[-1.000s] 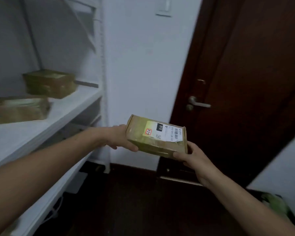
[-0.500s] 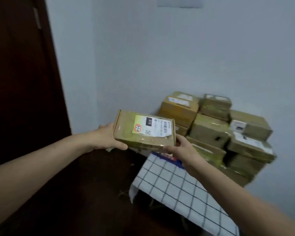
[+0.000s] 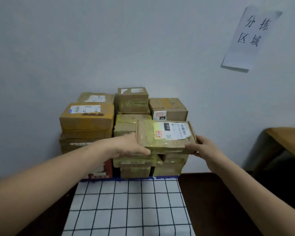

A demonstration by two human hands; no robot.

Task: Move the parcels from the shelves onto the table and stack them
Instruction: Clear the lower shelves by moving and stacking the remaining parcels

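Observation:
I hold a flat brown cardboard parcel (image 3: 162, 136) with a white shipping label between both hands. My left hand (image 3: 129, 147) grips its left end, thumb along the front edge. My right hand (image 3: 200, 147) grips its right end. The parcel sits at the front right of a pile of stacked parcels (image 3: 87, 120) on the table with the white checked cloth (image 3: 129, 206). It lies on or just above the parcels below it; I cannot tell whether it touches them.
The pile stands against a pale wall, several boxes wide and high. A paper sign (image 3: 250, 38) hangs on the wall at upper right. A wooden table corner (image 3: 286, 138) juts in at the right. Dark floor flanks the cloth.
My view has swung right, from the shelves past the door to the table. The parcel, held in both hands throughout, has moved forward onto the front right of the pile.

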